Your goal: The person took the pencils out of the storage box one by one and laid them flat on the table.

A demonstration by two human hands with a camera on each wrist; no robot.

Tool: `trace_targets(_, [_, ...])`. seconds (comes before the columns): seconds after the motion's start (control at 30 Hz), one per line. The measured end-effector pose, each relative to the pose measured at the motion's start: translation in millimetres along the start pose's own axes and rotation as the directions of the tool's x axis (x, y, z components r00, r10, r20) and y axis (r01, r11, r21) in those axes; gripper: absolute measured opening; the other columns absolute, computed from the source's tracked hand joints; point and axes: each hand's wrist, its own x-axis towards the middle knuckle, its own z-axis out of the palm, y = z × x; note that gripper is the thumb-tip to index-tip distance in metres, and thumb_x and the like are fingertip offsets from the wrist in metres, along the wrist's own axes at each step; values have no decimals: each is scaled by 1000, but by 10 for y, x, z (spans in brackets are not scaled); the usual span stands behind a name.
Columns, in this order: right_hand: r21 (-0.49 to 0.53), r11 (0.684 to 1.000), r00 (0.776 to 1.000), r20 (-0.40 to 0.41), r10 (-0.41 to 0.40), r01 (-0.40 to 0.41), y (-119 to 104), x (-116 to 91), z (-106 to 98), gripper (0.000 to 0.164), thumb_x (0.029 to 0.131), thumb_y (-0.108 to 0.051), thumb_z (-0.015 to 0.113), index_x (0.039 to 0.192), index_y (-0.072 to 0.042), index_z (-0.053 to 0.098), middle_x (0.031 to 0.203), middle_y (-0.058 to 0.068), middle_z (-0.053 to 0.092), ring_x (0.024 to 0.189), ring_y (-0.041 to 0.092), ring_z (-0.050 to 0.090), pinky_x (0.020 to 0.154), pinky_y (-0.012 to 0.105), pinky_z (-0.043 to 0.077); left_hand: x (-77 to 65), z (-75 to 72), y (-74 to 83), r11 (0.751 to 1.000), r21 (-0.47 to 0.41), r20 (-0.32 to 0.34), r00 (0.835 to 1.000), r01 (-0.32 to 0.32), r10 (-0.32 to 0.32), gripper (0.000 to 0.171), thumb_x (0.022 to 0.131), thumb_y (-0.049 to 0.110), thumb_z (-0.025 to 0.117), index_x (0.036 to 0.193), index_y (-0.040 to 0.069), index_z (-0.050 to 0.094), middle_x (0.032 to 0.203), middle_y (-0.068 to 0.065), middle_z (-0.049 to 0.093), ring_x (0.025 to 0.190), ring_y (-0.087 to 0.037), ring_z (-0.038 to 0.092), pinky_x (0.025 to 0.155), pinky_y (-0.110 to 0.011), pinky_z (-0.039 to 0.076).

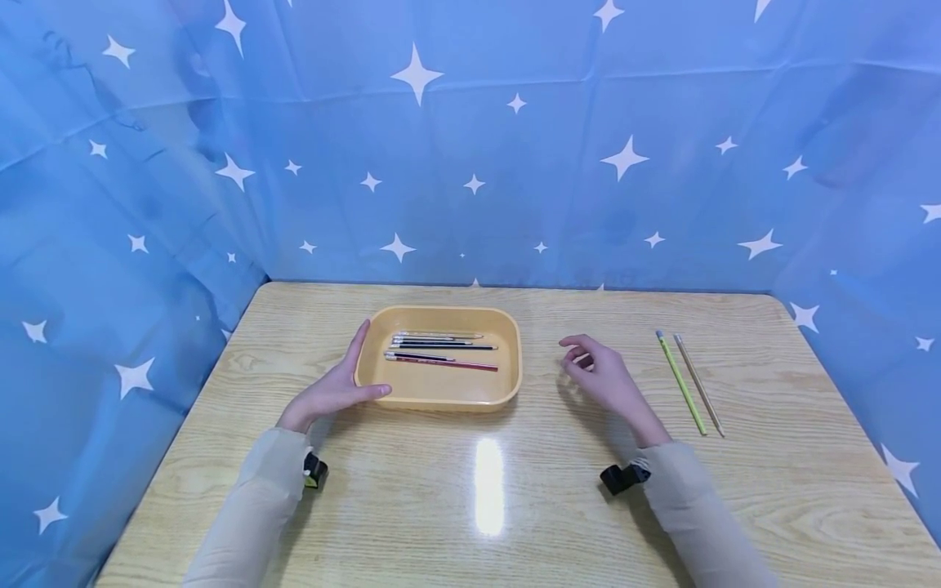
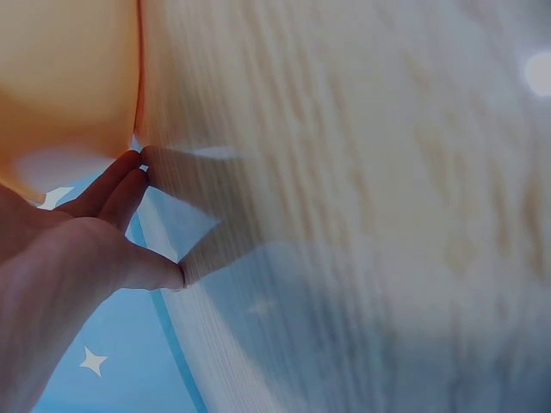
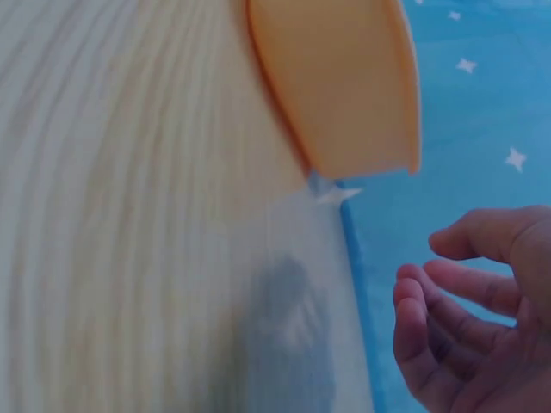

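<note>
A yellow tray [image 1: 441,404] sits on the table with several pencils [image 1: 444,345] lying crosswise inside it, dark ones, a red one and a light brown one. At its near left corner my left hand [image 1: 334,392] rests against it, fingers stretched along the left side and thumb over the near rim. In the left wrist view, fingertips [image 2: 129,163] lie at the tray's lower edge. My right hand [image 1: 599,376] hovers to the right of the tray, fingers loosely bent and nothing between them. Right of that hand lie a lime green pencil [image 1: 681,384] and a gold-coloured pencil [image 1: 700,385].
A light wood-grain table [image 1: 559,506] carries everything, with a bright light reflection in front of the tray. Blue cloth [image 1: 515,163] with white stars hangs behind and at both sides. Each wrist wears a small black camera [image 1: 625,478].
</note>
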Motion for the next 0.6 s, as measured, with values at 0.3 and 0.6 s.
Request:
trace_targets(0.3, [32,995,995,-1,-95,95,-307,143,49,28,94,-7,60,121,-1,61,94,11,66,84,27,64,71,40,53,12,0,2,1000,4,-7,1000,-9,9,113,85,25,73,153,25,-18,160,-14,-11,142,-40,13,112,-57,12])
trace_targets(0.6, [72,980,981,25,-190,188,-578,267,141,26,92,-5,60,117,1,63,92,9,66,82,22,63,70,37,53,3,5,-13,1000,-25,-4,1000,-17,17,114,85,24,74,153,23,-18,159,-16,-11,141,-42,13,112,-57,11])
